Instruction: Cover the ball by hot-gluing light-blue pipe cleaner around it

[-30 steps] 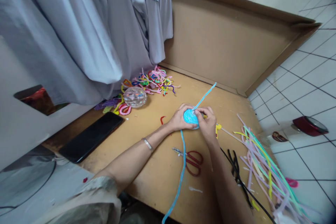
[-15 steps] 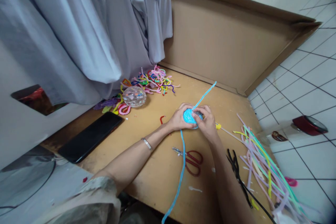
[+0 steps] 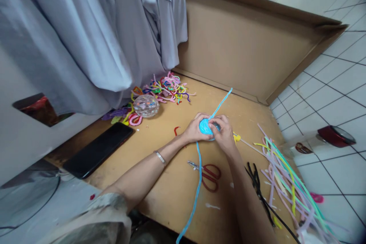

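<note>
Both hands are at a small round piece wound with blue pipe cleaner (image 3: 205, 127), above the middle of the table. My left hand (image 3: 195, 129) wraps round its left side. Thumb and fingers of my right hand (image 3: 223, 130) press on its right side, hiding part of it. One blue pipe cleaner end (image 3: 221, 103) sticks up and away to the right. Another blue pipe cleaner (image 3: 198, 183) runs from below the left hand to the table's front edge, crossing the red-handled scissors (image 3: 211, 177).
A phone (image 3: 98, 150) lies at left, near a clear faceted ball (image 3: 146, 106) and a heap of coloured pipe-cleaner scraps (image 3: 170, 87). Long pastel pipe cleaners (image 3: 281, 177) and black ones (image 3: 256, 181) lie right. A cardboard panel (image 3: 228, 42) stands behind; a red-lidded jar (image 3: 336, 136) is at right.
The upright blue end has swung slightly to the left. Both hands keep nearly the same place and hold on the blue-wound piece.
</note>
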The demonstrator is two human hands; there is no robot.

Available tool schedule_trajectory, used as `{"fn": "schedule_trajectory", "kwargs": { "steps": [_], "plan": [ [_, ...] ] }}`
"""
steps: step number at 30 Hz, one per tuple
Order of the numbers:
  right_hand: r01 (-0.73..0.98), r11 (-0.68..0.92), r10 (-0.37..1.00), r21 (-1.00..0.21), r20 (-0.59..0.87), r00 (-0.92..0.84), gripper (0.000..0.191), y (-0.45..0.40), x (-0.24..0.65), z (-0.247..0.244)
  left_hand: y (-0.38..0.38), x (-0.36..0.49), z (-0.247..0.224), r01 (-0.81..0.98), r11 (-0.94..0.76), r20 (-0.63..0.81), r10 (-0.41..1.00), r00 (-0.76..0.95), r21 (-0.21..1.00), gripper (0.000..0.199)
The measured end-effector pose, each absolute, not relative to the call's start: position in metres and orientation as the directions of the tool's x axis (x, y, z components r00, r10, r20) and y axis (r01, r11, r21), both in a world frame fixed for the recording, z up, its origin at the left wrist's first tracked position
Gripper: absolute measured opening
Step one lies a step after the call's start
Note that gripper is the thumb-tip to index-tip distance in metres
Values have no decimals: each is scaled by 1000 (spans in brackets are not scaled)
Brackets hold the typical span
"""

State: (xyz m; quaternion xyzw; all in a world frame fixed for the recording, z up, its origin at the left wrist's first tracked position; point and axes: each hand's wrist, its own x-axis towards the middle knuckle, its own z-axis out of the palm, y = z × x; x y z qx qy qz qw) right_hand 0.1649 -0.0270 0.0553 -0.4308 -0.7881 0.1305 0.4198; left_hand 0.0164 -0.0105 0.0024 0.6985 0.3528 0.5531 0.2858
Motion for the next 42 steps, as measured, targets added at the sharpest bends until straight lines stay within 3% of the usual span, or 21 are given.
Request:
{"fn": "schedule_trajectory", "kwargs": {
  "steps": [5,10,16,22,33,42],
  "plan": [
    [558,600,793,-574,520,-317,14,-29,167,60,-11,17,2,172,-566,554,824,120,806,62],
    [611,561,807,-559,534,-252,14,-32,161,57,-10,17,0,176,-569,559,823,104,804,62],
    [734,498,794,-463,584,-170,18,-41,146,50,-9,17,-2,181,-603,596,797,99,777,57],
    [726,463,792,-508,606,-81,19,-44,140,47,-8,18,-6,199,-615,609,787,96,763,58],
    [733,481,790,-480,600,-126,18,-43,142,49,-9,19,-5,201,-633,631,771,81,748,57],
    [828,475,769,-298,598,-225,26,-53,129,50,-8,16,-4,201,-578,578,813,65,791,47]
  ]
}}
